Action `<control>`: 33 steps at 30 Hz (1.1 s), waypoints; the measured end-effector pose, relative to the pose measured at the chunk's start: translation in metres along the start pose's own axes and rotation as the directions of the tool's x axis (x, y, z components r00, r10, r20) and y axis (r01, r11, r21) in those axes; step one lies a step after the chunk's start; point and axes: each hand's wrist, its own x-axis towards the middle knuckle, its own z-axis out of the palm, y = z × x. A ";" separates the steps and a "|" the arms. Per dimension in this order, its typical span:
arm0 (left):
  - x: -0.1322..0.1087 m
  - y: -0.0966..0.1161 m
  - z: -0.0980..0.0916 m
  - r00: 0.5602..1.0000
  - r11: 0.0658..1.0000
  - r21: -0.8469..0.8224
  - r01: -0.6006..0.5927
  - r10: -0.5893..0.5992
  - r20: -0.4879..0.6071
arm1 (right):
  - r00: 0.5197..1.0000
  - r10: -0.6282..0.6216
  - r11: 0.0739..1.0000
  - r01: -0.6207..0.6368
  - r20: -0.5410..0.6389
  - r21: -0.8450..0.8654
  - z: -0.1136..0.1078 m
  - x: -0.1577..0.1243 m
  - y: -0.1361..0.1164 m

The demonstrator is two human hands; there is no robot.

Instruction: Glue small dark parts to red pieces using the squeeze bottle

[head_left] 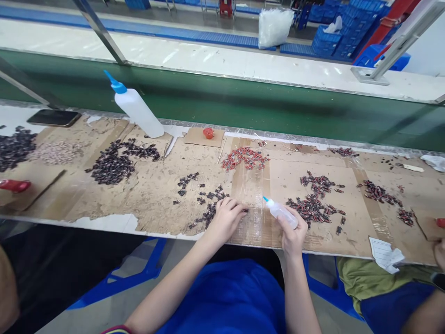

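Observation:
My right hand [294, 234] is wrapped round a small white squeeze bottle [280, 212], its blue nozzle tilted up and to the left. With fingertips pinched together, my left hand [226, 219] holds a small dark part [245, 210] just above or on the cardboard; most of that part is hidden. Loose black parts [208, 215] lie beside and partly behind the left hand. Beyond both hands is a heap of small red parts [245, 158]. Right of the bottle spreads a pile of black-and-red parts [314, 206].
Cardboard [167, 199] covers the bench. A large white bottle with a blue spout [141, 111] stands at the back left, near a phone [54, 118]. A red cap [208, 133] sits at the back. Co-workers sit on both sides; one person's hand [440, 254] shows at right.

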 end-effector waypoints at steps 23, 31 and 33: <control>0.000 -0.003 0.001 0.989 0.986 -0.111 0.123 -0.131 -0.074 | 0.999 0.019 0.974 -0.026 -0.033 -0.223 0.032 -0.004 -0.019; 0.000 -0.002 0.001 0.983 0.979 -0.127 0.160 -0.169 -0.067 | 0.996 0.014 0.975 -0.033 -0.089 -0.222 0.032 -0.006 -0.015; 0.000 -0.002 0.001 0.981 0.975 -0.138 0.176 -0.185 -0.055 | 0.992 0.019 0.979 -0.043 -0.123 -0.201 0.032 -0.007 -0.014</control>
